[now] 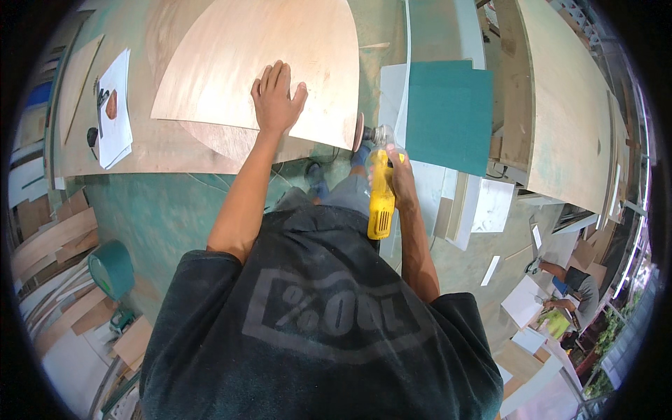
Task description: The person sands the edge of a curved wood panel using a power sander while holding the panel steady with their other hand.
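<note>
Two hands share the work at a wooden counter (175, 157): the left hand (276, 94) lies flat and released, fingers spread, on a pale, fan-shaped plywood panel (238, 52) near the counter's front edge, while the right hand (402, 178) keeps a clenched grip on a yellow-bodied angle grinder (381, 196). The grinder's round sanding disc (359, 131) meets the panel's right-hand edge, just off the counter's front right corner. Done well, the pass likely calls for steady downward weight from the flat palm so the sheet cannot shift, the disc held square to the edge, and the fingers kept well apart from the wheel. A second curved plywood piece (224, 140) lies beneath the panel. White papers (115, 112) sit toward the counter's left end. A teal square board (448, 115) leans to the right, beside a long plywood sheet (567, 105). Offcuts of wood (52, 241) litter the green floor (161, 210), and another person (574, 290) crouches over white sheets at the far right.
</note>
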Demonstrator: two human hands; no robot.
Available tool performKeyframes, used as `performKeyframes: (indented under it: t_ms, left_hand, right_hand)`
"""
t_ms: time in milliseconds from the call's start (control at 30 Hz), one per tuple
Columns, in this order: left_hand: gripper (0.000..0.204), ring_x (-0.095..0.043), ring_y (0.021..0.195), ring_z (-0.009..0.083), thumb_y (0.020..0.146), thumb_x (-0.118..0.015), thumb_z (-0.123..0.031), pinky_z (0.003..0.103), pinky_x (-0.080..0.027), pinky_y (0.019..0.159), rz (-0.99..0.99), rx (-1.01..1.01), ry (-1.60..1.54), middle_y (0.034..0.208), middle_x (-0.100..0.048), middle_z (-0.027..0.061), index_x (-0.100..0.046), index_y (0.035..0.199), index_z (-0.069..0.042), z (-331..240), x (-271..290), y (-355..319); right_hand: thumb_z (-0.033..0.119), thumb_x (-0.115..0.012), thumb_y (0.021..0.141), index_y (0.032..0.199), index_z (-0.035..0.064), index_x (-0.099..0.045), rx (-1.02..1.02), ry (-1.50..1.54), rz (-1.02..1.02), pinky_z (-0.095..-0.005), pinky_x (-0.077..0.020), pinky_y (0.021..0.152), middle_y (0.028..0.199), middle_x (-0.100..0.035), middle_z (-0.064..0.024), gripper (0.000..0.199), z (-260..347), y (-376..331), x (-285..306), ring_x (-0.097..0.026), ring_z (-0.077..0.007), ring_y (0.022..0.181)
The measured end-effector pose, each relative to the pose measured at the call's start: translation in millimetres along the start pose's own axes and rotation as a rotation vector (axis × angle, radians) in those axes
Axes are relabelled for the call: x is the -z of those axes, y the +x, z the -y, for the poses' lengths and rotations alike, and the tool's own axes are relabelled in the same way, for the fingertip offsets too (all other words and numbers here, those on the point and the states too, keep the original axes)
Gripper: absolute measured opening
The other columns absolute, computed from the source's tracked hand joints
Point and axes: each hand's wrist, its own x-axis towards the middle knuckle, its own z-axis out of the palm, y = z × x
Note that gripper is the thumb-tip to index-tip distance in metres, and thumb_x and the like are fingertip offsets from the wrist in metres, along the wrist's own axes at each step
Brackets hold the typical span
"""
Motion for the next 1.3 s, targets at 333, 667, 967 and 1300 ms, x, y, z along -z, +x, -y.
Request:
performKeyframes:
  t_ms: [333,667,967,1300]
  left_hand:
    - [0.065,-0.039,0.155,0.0334,0.102,-0.061,-0.046,0.052,-0.023,0.128,0.015,-0.005,0.021,0.163,-0.051,0.0144,-0.057,0.152,-0.005,0.5,0.5,0.9]
    - [0.064,-0.043,0.153,0.0322,0.1,-0.065,-0.045,0.05,-0.024,0.126,-0.036,-0.014,0.006,0.161,-0.054,0.0128,-0.061,0.149,-0.004,-0.6,-0.7,0.1]
    - [0.064,-0.043,0.152,0.0326,0.1,-0.065,-0.046,0.051,-0.025,0.126,-0.051,-0.029,0.026,0.16,-0.054,0.0126,-0.061,0.148,-0.005,5.3,-5.3,-0.4]
    - [0.063,-0.043,0.153,0.0324,0.1,-0.064,-0.046,0.051,-0.025,0.126,-0.046,-0.037,0.024,0.161,-0.054,0.0126,-0.062,0.148,-0.006,4.0,-4.0,1.1]
  right_hand:
    - [0.044,-0.068,0.105,0.127,0.0066,-0.047,0.014,0.042,0.008,-0.0326,-0.0593,0.052,0.089,-0.068,-0.0097,0.048,-3.8,-4.5,-1.6,-0.068,-0.0185,0.064]
    - [0.048,-0.064,0.106,0.12,0.0091,-0.047,0.004,-0.019,0.021,-0.0364,-0.059,0.052,0.083,-0.066,-0.0115,0.045,-7.1,-10.4,-2.6,-0.068,-0.0226,0.06]
    - [0.05,-0.062,0.106,0.12,0.0078,-0.051,0.006,-0.034,-0.007,-0.0356,-0.0596,0.054,0.082,-0.067,-0.0115,0.046,-15.0,-19.1,-3.9,-0.069,-0.0222,0.061]
    - [0.045,-0.067,0.106,0.137,0.0062,-0.045,-0.016,0.007,-0.004,-0.0354,-0.0595,0.054,0.087,-0.066,-0.0112,0.054,-22.2,-24.3,-1.5,-0.069,-0.0215,0.065]
